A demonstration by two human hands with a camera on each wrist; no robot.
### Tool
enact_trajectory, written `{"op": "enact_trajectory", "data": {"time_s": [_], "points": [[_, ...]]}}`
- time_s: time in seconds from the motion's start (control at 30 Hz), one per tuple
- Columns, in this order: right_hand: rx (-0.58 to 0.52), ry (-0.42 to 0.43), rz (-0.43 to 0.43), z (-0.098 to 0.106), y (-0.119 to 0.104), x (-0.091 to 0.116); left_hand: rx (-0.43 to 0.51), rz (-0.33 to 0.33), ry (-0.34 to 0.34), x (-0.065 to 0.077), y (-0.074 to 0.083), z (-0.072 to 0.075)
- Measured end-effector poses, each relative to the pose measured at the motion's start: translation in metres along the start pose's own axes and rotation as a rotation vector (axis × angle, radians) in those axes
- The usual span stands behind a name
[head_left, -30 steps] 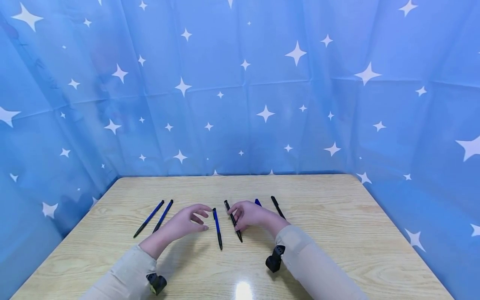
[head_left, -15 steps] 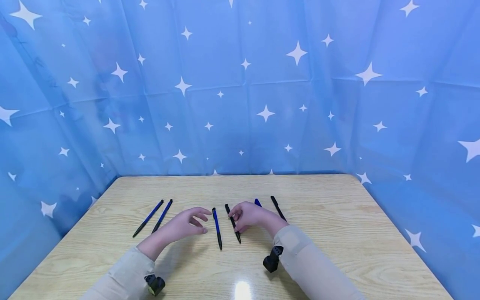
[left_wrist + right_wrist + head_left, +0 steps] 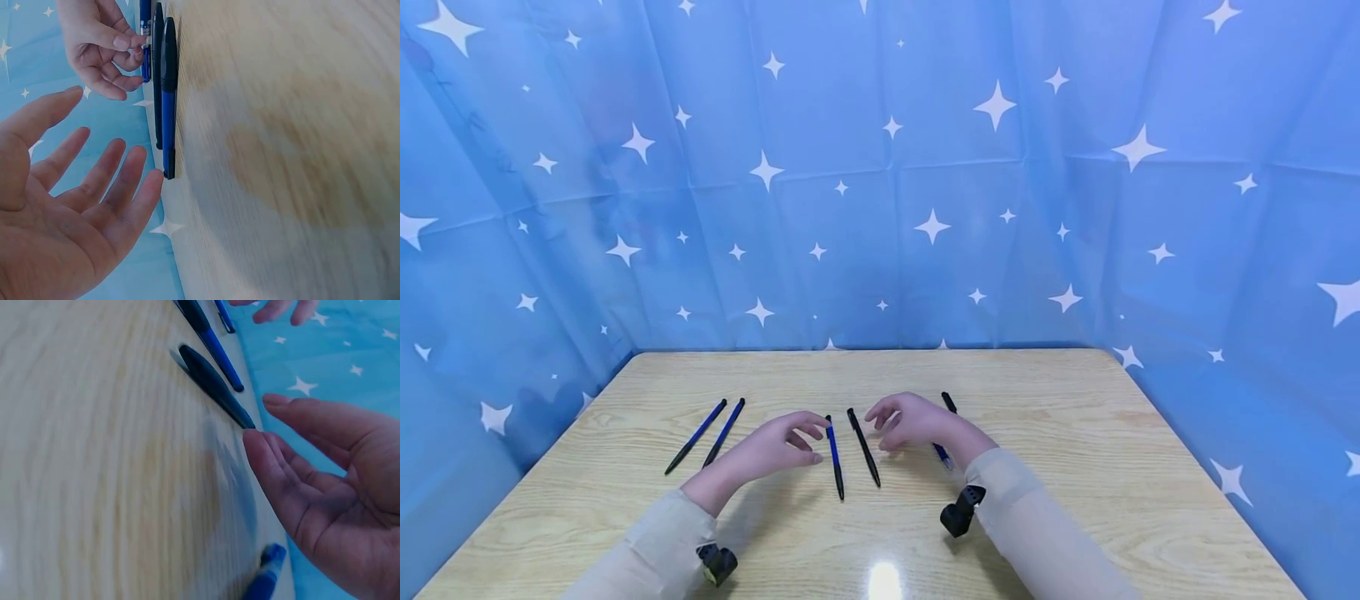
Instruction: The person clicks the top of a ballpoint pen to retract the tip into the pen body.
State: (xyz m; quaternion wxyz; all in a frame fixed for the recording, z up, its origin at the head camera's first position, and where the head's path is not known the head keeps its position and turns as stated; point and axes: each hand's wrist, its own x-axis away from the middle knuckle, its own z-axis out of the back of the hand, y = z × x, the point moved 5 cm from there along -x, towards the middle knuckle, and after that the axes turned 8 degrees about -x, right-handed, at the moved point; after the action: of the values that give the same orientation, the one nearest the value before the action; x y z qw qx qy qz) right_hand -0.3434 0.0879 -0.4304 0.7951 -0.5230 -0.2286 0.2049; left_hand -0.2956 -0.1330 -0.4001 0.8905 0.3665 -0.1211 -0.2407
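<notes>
In the head view my left hand (image 3: 778, 444) hovers with relaxed, spread fingers, its fingertips at the top end of a blue-and-black pen (image 3: 835, 460). To the right of that pen lies a black pen (image 3: 864, 448), roughly parallel to it. My right hand (image 3: 908, 421) is just right of the black pen, holding nothing, fingers loosely bent; the right wrist view shows a gap between thumb and fingers. Under the right wrist lies a blue pen with a clear tip (image 3: 942, 455), partly hidden. Another black pen (image 3: 950, 402) shows behind that forearm.
Two more blue-and-black pens, an outer one (image 3: 697, 437) and an inner one (image 3: 726, 432), slant side by side left of my left hand, the inner partly covered by it. The wooden table (image 3: 1075, 500) meets a blue star-patterned curtain (image 3: 880, 208) at its far edge.
My right hand has let go of the middle black pen and moved up and right. That pen has shifted slightly toward me and straightened. My left hand has edged right toward the blue-and-black pen.
</notes>
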Motion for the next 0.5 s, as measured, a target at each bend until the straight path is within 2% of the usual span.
{"op": "enact_trajectory", "data": {"time_s": [0.23, 0.5], "points": [[0.046, 0.034, 0.04, 0.02, 0.003, 0.011, 0.0, -0.012, -0.025, -0.009, 0.007, -0.006], [0.085, 0.078, 0.082, 0.039, 0.01, 0.025, 0.017, -0.062, -0.045, -0.018, 0.016, -0.014]]}}
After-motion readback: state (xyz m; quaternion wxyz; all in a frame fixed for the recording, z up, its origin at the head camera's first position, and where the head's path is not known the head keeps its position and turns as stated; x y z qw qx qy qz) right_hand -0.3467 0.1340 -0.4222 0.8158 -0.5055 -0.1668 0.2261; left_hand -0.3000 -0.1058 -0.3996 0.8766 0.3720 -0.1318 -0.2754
